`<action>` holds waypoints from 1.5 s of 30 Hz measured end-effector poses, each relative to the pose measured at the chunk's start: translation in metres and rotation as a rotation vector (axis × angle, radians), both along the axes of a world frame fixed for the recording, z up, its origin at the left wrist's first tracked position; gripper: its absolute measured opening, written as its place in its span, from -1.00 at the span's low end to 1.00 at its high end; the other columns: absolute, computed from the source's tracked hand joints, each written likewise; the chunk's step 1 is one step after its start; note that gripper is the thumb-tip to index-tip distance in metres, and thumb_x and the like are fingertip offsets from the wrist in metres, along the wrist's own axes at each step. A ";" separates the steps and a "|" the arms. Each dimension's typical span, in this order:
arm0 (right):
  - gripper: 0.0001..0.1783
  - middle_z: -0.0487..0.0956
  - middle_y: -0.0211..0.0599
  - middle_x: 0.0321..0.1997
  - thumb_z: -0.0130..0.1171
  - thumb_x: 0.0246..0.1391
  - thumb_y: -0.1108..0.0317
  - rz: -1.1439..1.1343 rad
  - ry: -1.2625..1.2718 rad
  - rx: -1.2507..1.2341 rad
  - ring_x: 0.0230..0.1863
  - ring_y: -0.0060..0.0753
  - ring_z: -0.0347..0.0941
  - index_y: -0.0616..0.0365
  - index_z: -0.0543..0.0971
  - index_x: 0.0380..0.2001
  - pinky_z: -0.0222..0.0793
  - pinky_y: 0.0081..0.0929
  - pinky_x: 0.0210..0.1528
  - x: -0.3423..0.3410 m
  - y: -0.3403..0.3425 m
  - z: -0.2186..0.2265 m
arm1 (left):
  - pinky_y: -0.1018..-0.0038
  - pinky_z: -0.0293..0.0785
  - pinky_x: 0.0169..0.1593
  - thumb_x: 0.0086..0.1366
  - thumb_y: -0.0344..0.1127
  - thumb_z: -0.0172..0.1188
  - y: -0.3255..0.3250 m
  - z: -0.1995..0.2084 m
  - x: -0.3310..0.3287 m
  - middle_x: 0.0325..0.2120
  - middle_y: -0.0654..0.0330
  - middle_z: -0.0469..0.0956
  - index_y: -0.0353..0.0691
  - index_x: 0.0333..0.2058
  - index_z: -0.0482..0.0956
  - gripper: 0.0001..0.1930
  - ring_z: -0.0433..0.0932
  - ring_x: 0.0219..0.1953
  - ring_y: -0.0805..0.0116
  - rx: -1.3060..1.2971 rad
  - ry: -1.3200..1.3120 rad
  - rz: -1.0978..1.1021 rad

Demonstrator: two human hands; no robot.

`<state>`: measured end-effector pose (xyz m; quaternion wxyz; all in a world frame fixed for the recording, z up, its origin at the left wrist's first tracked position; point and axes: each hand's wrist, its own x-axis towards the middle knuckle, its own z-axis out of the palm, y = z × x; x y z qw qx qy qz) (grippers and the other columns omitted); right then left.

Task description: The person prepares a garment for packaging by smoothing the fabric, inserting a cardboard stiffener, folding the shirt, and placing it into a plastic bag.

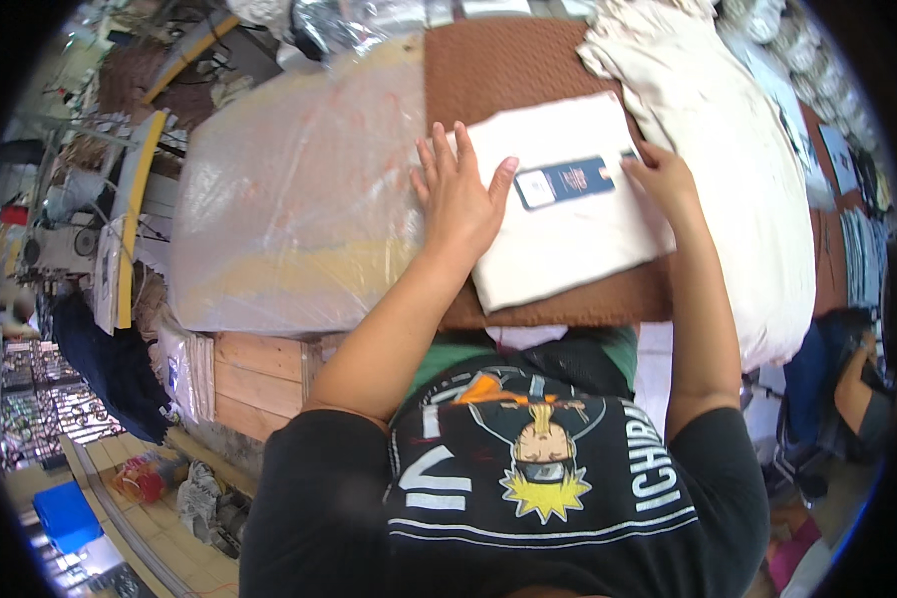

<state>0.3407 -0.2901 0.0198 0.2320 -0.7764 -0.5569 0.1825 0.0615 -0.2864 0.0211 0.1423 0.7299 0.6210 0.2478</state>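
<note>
A folded white garment (568, 254) lies flat and slightly turned on the brown textured cover of the table. On its upper middle sits a dark blue hang tag (578, 181) with a white label at one end. My left hand (460, 192) rests on the garment's left edge, fingers spread and holding nothing. At the right edge my right hand (663, 179) has its thumb and fingers pinched together on the cloth beside the tag. What lies under those fingertips is partly hidden.
Plastic sheeting (299, 189) covers the table's left half. A heap of off-white cloth (738, 179) lies along the right side. A wooden crate (259, 379) stands below the left front edge. Stacked folded garments (862, 259) and another person's arm (852, 384) show at far right.
</note>
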 end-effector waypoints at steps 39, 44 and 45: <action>-0.06 0.18 0.29 0.17 -0.01 0.01 -0.26 0.716 2.240 -0.084 0.10 0.03 0.30 0.36 0.09 0.16 0.27 -0.16 0.15 -0.088 -0.026 0.062 | 0.01 0.17 0.15 0.14 -0.17 -0.01 0.009 0.232 -0.075 0.05 0.07 0.28 -0.23 -0.04 0.40 -0.58 0.19 0.18 0.03 -0.420 -1.435 -1.298; -0.51 0.42 -0.05 -0.10 0.20 -0.13 0.56 0.171 1.585 0.586 -0.04 -0.17 0.43 0.37 0.35 -0.05 0.43 -0.48 0.00 -0.081 -0.056 0.096 | 0.15 0.35 0.07 0.09 -0.34 -0.01 0.018 0.173 -0.135 -0.12 0.16 0.47 -0.17 -0.08 0.41 -0.64 0.50 -0.10 0.26 -0.426 -1.616 -1.118; -0.58 0.44 -0.16 -0.17 0.16 -0.12 0.61 0.188 1.481 0.663 -0.11 -0.25 0.47 0.37 0.38 -0.10 0.44 -0.50 -0.07 -0.078 -0.064 0.101 | 0.20 0.38 0.06 0.08 -0.37 0.01 0.021 0.154 -0.149 -0.13 0.17 0.47 -0.17 -0.03 0.38 -0.59 0.51 -0.17 0.31 -0.465 -1.603 -1.073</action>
